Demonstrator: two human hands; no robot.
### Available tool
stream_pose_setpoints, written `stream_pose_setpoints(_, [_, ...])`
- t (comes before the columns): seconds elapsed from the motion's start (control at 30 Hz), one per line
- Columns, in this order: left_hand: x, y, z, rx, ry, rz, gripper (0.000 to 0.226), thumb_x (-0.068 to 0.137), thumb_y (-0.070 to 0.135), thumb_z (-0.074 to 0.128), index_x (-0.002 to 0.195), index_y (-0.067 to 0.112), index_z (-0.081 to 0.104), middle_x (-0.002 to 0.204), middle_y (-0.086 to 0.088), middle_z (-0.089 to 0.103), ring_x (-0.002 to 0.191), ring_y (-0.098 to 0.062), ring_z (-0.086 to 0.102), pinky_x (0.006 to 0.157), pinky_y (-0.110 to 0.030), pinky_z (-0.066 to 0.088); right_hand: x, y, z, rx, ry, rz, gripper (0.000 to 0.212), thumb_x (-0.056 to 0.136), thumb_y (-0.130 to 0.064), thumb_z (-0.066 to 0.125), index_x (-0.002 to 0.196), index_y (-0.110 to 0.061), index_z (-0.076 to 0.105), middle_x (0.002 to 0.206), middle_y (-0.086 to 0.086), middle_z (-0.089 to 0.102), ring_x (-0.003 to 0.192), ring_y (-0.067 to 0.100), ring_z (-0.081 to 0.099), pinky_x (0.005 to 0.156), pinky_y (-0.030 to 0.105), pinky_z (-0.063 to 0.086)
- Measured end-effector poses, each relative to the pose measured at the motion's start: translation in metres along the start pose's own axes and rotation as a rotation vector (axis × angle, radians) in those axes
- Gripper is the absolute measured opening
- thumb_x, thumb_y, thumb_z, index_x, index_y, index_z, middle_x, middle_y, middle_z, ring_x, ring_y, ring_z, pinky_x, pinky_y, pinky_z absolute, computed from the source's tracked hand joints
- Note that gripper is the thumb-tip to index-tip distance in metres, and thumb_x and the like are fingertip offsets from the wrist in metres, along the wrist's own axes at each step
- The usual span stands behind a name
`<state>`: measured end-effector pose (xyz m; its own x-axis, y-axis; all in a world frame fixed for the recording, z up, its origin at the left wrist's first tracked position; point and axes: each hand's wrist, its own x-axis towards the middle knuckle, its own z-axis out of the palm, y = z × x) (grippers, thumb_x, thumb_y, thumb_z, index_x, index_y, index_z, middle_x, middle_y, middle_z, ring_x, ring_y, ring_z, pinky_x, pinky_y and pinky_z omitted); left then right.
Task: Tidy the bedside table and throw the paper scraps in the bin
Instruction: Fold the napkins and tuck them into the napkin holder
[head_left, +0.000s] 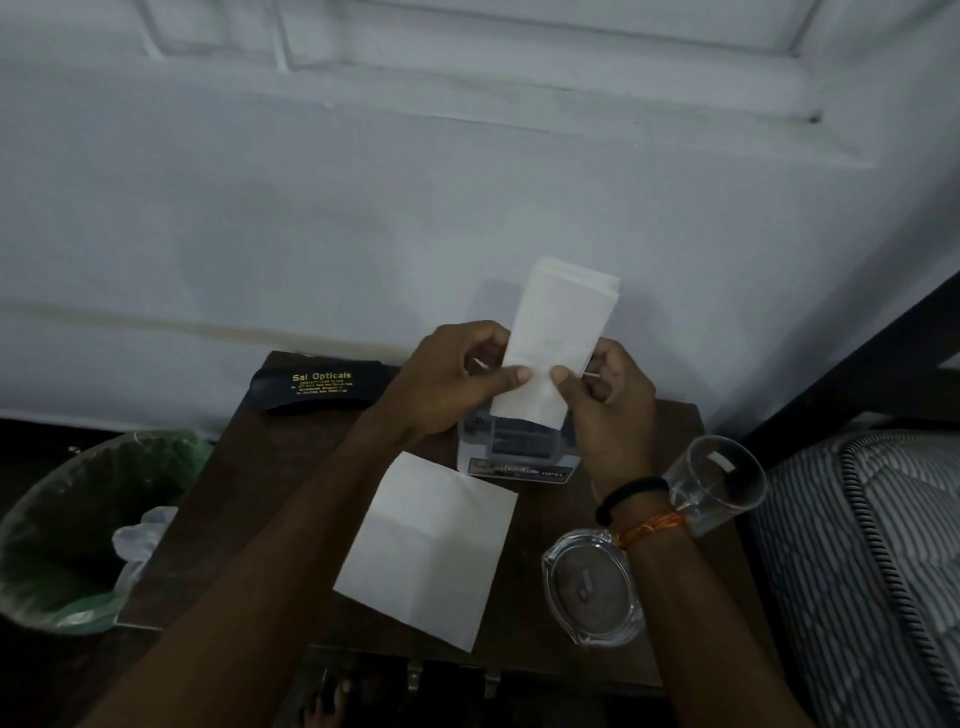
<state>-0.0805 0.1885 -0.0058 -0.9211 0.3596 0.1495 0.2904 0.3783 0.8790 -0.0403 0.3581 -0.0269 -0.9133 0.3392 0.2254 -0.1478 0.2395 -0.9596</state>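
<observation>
Both hands up over the back of the dark brown wooden table (249, 499), holding one folded white paper strip (558, 332) upright between them. Left hand (447, 384) pinches the strip's left edge with thumb and curled fingers; right hand (605, 395) pinches the right edge the same way. A thin white stick shows beside each hand, can't tell what it is. Directly under the strip, on the table: a small grey-white box with a dark window and printed label (514, 452). In front of that, a flat white square paper sheet (431, 545) lies on the table, touching the box's near edge. Black glasses case with gold "Sai Opticals" lettering (319, 387) sits at the back left corner. Clear glass ashtray (587, 587) at the front right, partly under the right wrist; clear drinking glass (722, 483) just behind it, at the right edge. Round bin with green liner (67, 545) stands on the floor, just left of the table, with some pale crumpled plastic at its rim. Striped mattress (857, 545) to the right.
</observation>
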Motion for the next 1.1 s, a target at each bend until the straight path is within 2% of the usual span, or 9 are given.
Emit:
stream_pose_setpoints(0.17, [-0.001, -0.009, 0.003, -0.001, 0.178, 0.026, 0.009, 0.088, 0.024, 0.071, 0.091, 0.016, 0.068, 0.092, 0.007, 0.073, 0.087, -0.011, 0.069, 0.076, -0.031, 0.059, 0.000, 0.001, 0.003, -0.138, -0.096, -0.057, 0.021, 0.090, -0.020, 0.068, 0.109, -0.018, 0.058, 0.104, -0.005, 0.071, 0.092, 0.007, 0.068, 0.075, 0.025, 0.059])
stream_pose_setpoints(0.27, [-0.001, -0.013, 0.004, -0.041, 0.236, 0.042, 0.016, 0.089, 0.026, 0.070, 0.097, 0.013, 0.065, 0.095, 0.004, 0.073, 0.090, -0.013, 0.069, 0.077, -0.031, 0.058, 0.000, 0.003, 0.000, -0.268, -0.164, -0.040, 0.028, 0.091, -0.021, 0.067, 0.112, -0.022, 0.048, 0.096, -0.007, 0.069, 0.086, 0.001, 0.064, 0.070, 0.015, 0.053])
stream_pose_setpoints(0.33, [-0.001, -0.015, 0.005, -0.108, 0.283, 0.026, 0.026, 0.087, 0.025, 0.072, 0.104, 0.013, 0.056, 0.097, 0.002, 0.073, 0.090, -0.014, 0.070, 0.077, -0.029, 0.059, 0.000, 0.004, -0.001, -0.309, -0.130, -0.055, 0.032, 0.089, -0.013, 0.068, 0.108, -0.020, 0.044, 0.090, -0.004, 0.068, 0.083, 0.002, 0.063, 0.071, 0.017, 0.051])
stream_pose_setpoints(0.43, [-0.003, -0.014, 0.005, -0.162, 0.320, 0.042, 0.037, 0.088, 0.022, 0.071, 0.107, 0.017, 0.040, 0.093, 0.000, 0.072, 0.088, -0.015, 0.071, 0.075, -0.023, 0.059, 0.001, 0.002, -0.001, -0.296, -0.079, -0.079, 0.031, 0.088, -0.007, 0.069, 0.101, -0.015, 0.043, 0.090, 0.001, 0.065, 0.080, 0.000, 0.062, 0.066, 0.005, 0.047])
stream_pose_setpoints(0.53, [-0.005, -0.016, 0.007, -0.129, 0.311, 0.134, 0.028, 0.093, 0.019, 0.065, 0.101, 0.018, 0.039, 0.096, -0.001, 0.065, 0.093, -0.016, 0.068, 0.075, -0.029, 0.060, -0.001, 0.002, 0.000, -0.348, -0.101, -0.163, 0.026, 0.088, -0.007, 0.067, 0.097, -0.015, 0.045, 0.086, -0.004, 0.062, 0.080, 0.006, 0.063, 0.066, 0.012, 0.049])
stream_pose_setpoints(0.67, [-0.005, -0.017, 0.009, -0.058, 0.273, 0.241, 0.013, 0.096, 0.014, 0.060, 0.100, 0.015, 0.048, 0.089, 0.008, 0.059, 0.083, -0.009, 0.062, 0.069, -0.017, 0.051, 0.003, 0.002, -0.001, -0.365, -0.203, -0.245, 0.024, 0.087, -0.002, 0.063, 0.098, -0.021, 0.055, 0.099, -0.008, 0.063, 0.092, 0.008, 0.063, 0.077, 0.028, 0.054])
stream_pose_setpoints(0.77, [-0.002, -0.020, 0.010, -0.036, 0.210, 0.265, 0.015, 0.097, 0.016, 0.058, 0.112, 0.016, 0.057, 0.107, 0.006, 0.062, 0.097, -0.013, 0.063, 0.072, -0.016, 0.053, 0.012, 0.001, -0.004, -0.350, -0.227, -0.257, 0.030, 0.084, -0.001, 0.065, 0.100, -0.025, 0.060, 0.107, -0.013, 0.063, 0.094, 0.008, 0.063, 0.079, 0.036, 0.057])
stream_pose_setpoints(0.87, [0.002, -0.023, 0.009, 0.010, 0.168, 0.284, 0.031, 0.094, 0.015, 0.061, 0.125, 0.015, 0.059, 0.126, 0.001, 0.057, 0.109, -0.013, 0.058, 0.079, -0.014, 0.054, 0.016, 0.001, -0.007, -0.328, -0.242, -0.222, 0.033, 0.083, 0.000, 0.066, 0.103, -0.026, 0.062, 0.108, -0.017, 0.063, 0.090, 0.008, 0.064, 0.077, 0.034, 0.058])
stream_pose_setpoints(1.1, [0.006, -0.029, 0.009, 0.100, 0.066, 0.342, 0.051, 0.086, 0.004, 0.068, 0.134, 0.011, 0.055, 0.134, -0.005, 0.055, 0.117, -0.015, 0.055, 0.084, -0.011, 0.053, 0.017, 0.008, -0.011, -0.427, -0.190, -0.307, 0.030, 0.082, -0.005, 0.073, 0.103, -0.027, 0.067, 0.106, -0.010, 0.068, 0.084, 0.011, 0.068, 0.077, 0.026, 0.058])
